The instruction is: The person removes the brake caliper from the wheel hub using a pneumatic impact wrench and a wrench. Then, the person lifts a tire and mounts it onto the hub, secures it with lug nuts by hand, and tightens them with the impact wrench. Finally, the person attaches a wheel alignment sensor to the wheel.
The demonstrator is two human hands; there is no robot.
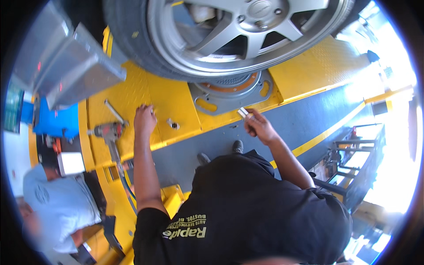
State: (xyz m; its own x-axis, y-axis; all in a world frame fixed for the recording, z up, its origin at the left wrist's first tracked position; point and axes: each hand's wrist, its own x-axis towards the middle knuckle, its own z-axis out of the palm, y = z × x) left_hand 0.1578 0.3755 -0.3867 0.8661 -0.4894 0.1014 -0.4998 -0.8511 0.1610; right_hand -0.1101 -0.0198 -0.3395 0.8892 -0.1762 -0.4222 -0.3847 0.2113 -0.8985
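Black shirt [256, 207], yours, nearest. Right hand [259, 126]: fingers closed on a silver cylinder [243, 112], near the grey plate [227, 105] under the wheel [254, 44]. Left hand [145, 121]: over the yellow ramp [137, 84], curled; contents, cannot tell. Impact gun [109, 131], on ramp, to its left; metal fitting [172, 125], to its right.

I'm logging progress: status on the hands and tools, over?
Right hand holding silver cylinder. Left hand over yellow platform, grip unclear. Impact wrench lying to left hand's left.
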